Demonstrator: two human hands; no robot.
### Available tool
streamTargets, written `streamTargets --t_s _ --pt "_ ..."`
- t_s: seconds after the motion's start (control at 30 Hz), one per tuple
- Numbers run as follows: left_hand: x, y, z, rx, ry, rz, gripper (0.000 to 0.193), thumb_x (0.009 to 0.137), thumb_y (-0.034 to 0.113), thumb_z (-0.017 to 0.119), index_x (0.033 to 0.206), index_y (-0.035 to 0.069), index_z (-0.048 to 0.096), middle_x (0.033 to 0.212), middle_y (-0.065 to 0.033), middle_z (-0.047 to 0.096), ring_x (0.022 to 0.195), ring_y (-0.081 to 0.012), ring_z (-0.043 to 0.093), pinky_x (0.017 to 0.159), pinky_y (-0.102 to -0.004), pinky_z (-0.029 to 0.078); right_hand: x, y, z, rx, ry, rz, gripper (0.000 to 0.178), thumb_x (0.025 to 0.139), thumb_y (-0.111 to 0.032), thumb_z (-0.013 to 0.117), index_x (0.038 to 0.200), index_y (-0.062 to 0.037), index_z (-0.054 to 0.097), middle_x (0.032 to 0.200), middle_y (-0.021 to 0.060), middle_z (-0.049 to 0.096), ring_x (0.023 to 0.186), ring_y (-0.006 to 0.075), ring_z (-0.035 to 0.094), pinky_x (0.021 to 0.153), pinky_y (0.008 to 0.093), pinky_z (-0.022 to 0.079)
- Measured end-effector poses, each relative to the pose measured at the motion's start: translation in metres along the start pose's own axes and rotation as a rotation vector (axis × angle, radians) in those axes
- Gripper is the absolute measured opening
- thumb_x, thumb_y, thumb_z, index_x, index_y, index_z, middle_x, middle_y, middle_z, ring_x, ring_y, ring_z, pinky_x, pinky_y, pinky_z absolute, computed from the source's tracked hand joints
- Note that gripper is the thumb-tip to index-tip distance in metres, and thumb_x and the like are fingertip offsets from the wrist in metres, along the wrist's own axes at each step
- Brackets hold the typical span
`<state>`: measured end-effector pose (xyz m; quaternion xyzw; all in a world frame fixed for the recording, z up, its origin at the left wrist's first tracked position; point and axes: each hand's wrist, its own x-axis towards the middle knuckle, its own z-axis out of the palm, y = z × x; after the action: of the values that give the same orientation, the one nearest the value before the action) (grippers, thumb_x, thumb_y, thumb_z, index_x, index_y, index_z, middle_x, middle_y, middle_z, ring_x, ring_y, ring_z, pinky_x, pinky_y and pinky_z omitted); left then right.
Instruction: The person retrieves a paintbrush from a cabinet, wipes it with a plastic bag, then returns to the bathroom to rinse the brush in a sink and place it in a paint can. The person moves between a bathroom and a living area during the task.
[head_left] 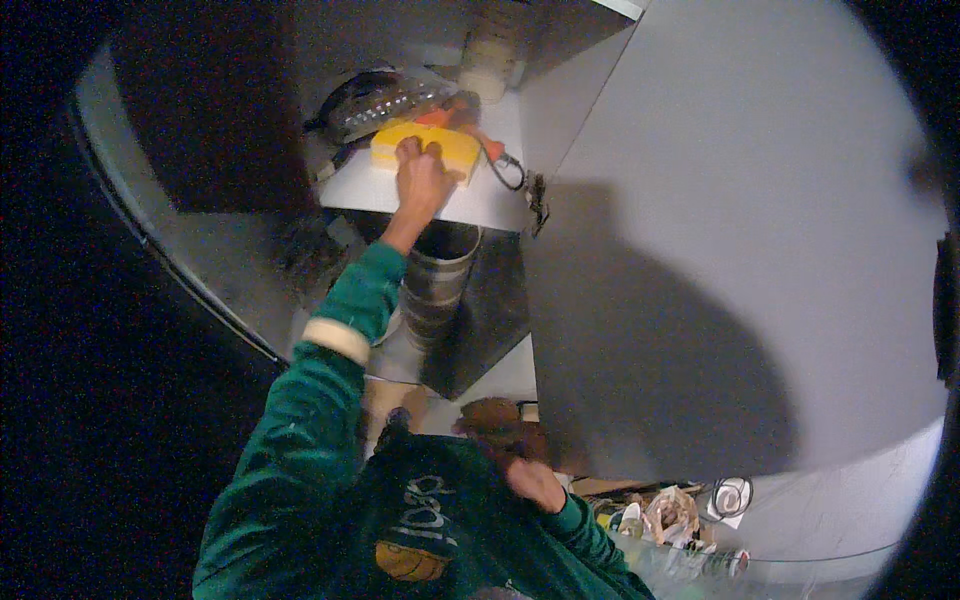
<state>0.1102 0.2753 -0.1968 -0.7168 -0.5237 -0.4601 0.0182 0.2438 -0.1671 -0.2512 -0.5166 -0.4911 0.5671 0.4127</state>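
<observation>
On the white shelf inside the open cabinet, your left hand rests bent fingers against the yellow block, beside an orange-ended dark cord; I cannot tell whether that grip pinches it. Below, near your torso, your right hand is blurred, its grip unreadable, beneath the grey door.

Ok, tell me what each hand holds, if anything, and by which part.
The left hand appears to grip the yellow block by its near side. The right hand is blurred; whether it holds anything cannot be told.
</observation>
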Motion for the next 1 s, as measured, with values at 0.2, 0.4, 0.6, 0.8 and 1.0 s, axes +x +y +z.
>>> streamTargets --t_s 0.2,0.4,0.6,0.8,1.0 --pt "-0.028 0.045 -0.047 0.009 0.132 0.014 0.047 0.07 0.025 0.077 0.103 -0.005 0.064 0.118 -0.0284 0.057 0.119 -0.0398 0.05 0.103 -0.0478 0.04 -0.022 -0.037 0.021 -0.218 -0.086 -0.159 0.026 0.09 -0.01 0.062 0.115 -0.001 0.063 0.11 0.006 0.068 0.089 0.0171 0.063 0.077 0.0314 0.05" --pt "-0.253 0.045 -0.113 -0.232 0.066 -0.484 0.027 0.077 0.026 0.072 0.09 0.002 0.07 0.089 -0.0159 0.07 0.084 -0.0308 0.068 0.079 -0.0371 0.053 -0.052 -0.039 0.041 0.046 -0.181 -0.114 0.016 0.091 -0.013 0.063 0.103 -0.0058 0.071 0.1 -0.0014 0.07 0.058 0.003 0.048 0.049 0.0204 0.039" --pt "-0.475 0.012 -0.178 -0.223 -0.392 -0.769 0.024 0.075 0.024 0.074 0.088 0.003 0.073 0.081 -0.0178 0.07 0.076 -0.0297 0.071 0.072 -0.0374 0.054 -0.091 -0.042 0.016 -0.156 -0.26 -0.088 0.021 0.093 -0.022 0.059 0.099 -0.0075 0.073 0.099 0.0037 0.071 0.059 0.0074 0.053 0.053 0.0229 0.044" --pt "-0.58 -0.013 -0.24 0.009 -0.691 -0.87 0.027 0.074 0.027 0.076 0.084 0.003 0.073 0.083 -0.0176 0.07 0.079 -0.0316 0.069 0.073 -0.0394 0.053 -0.11 -0.038 -0.001 0.167 0.266 -0.675 0.025 0.086 -0.018 0.058 0.099 0.0024 0.064 0.062 0.0114 0.057 0.052 0.0197 0.056 0.074 0.047 0.052" --pt "-0.599 -0.021 -0.264 -0.093 -0.794 -1.009 0.035 0.074 0.032 0.078 0.089 0.001 0.073 0.087 -0.0181 0.071 0.083 -0.0304 0.07 0.078 -0.0375 0.054 -0.093 -0.057 -0.012 0.137 0.721 -0.777 0.025 0.09 -0.02 0.056 0.105 -0.0004 0.061 0.114 0.0282 0.061 0.05 0.0087 0.051 0.06 0.0225 0.046"
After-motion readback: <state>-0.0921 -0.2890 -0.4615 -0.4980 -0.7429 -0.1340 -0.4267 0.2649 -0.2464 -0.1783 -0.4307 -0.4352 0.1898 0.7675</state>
